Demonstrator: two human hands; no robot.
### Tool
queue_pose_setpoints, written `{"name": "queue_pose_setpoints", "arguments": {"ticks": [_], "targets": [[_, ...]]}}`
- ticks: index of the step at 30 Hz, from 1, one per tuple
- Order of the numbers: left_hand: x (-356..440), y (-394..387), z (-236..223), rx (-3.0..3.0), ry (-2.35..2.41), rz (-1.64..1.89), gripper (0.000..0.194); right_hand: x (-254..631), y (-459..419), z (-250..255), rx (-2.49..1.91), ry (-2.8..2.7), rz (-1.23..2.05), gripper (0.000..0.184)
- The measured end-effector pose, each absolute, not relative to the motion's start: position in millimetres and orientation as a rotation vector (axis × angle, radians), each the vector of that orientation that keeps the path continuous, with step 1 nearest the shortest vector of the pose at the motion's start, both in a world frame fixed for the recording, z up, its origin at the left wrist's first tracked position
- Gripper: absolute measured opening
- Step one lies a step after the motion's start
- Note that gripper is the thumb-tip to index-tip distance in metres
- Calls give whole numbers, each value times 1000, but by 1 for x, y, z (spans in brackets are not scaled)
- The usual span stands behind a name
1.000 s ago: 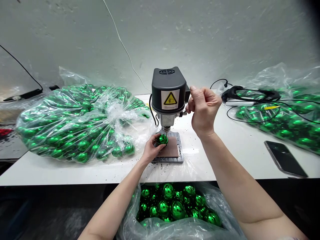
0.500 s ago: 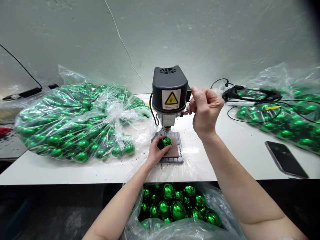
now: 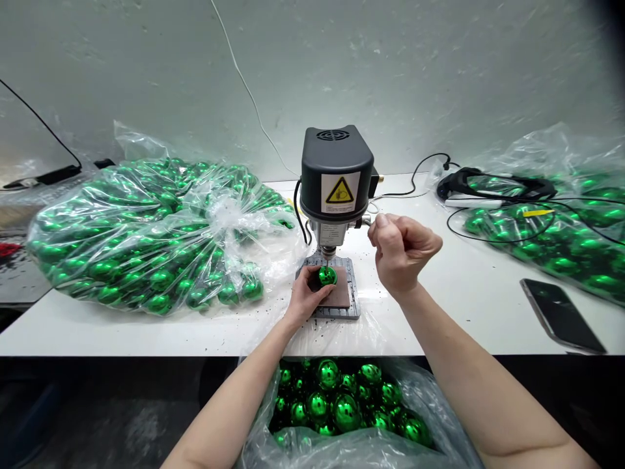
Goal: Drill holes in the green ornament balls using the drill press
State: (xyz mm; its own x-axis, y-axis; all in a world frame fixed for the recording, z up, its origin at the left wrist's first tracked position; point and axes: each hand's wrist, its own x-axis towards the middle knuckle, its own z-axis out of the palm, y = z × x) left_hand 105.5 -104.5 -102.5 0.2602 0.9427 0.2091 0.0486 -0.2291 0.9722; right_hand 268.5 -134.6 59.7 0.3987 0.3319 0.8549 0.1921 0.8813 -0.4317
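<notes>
Under the chuck of a small black drill press (image 3: 336, 159), my left hand (image 3: 305, 298) pinches a shiny green ball (image 3: 327, 277) between thumb and fingers. The ball rests on a brown square pad (image 3: 338, 297) on the grey slotted base (image 3: 354, 309). The thin bit meets the ball's top; how deep it reaches I cannot tell. On the machine's right side, my right hand (image 3: 403, 254) is closed around the feed lever (image 3: 362, 222), whose outer end is hidden in my fist.
A clear bag of green balls (image 3: 156, 241) lies left of the press. Another bag (image 3: 571, 247) lies right, with a black strap-like device (image 3: 498, 184) and cables on it. A phone (image 3: 561, 316) lies near the front edge. Below the edge is an open bag of green balls (image 3: 346, 410).
My right hand has come down with the lever, from beside the motor housing to lower on its right. My left hand and the ball stay in place. The view has shifted slightly.
</notes>
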Motion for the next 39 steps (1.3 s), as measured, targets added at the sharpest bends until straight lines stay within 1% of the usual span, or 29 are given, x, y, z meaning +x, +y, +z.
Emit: {"name": "queue_pose_setpoints", "arguments": {"ticks": [5,12,18,20,22,25,27,28,30,31,33,34,35,37,38,39], "targets": [[105,-105,-104,1566,951,1127,51,272,-137,46,-447,-1274,33,46],[105,-107,-99,1511,965,1103,52,273,-140,40,-407,-1350,27,44],[105,-107,-98,1512,978,1110,53,272,-140,34,-414,-1392,-35,46],[107,-105,-98,1500,979,1121,53,269,-138,42,-416,-1322,-25,47],[109,-106,-95,1483,988,1139,52,265,-136,59,-461,-1161,54,48],[102,-123,-77,1488,1149,1166,49,262,-131,92,-619,-947,310,45],[89,-146,-56,1560,1233,1044,47,263,-129,109,-694,-909,434,42],[81,-159,-45,1630,1188,899,48,264,-128,114,-710,-907,458,42],[64,-180,-25,1813,929,561,54,265,-128,118,-715,-916,452,42],[56,-185,-18,1882,849,455,56,265,-128,117,-713,-920,439,42],[44,-178,-11,1961,817,370,48,265,-128,114,-704,-916,416,43],[39,-164,-11,1975,887,400,42,264,-128,113,-704,-913,409,44],[36,-145,-13,1991,994,436,40,264,-128,112,-707,-911,405,45],[29,-96,-20,2067,1376,575,42,264,-129,111,-719,-917,404,46],[26,-70,-24,2169,1625,557,39,264,-129,111,-727,-923,407,46],[23,-44,-28,2194,1737,521,32,264,-129,112,-731,-927,412,45]]}}
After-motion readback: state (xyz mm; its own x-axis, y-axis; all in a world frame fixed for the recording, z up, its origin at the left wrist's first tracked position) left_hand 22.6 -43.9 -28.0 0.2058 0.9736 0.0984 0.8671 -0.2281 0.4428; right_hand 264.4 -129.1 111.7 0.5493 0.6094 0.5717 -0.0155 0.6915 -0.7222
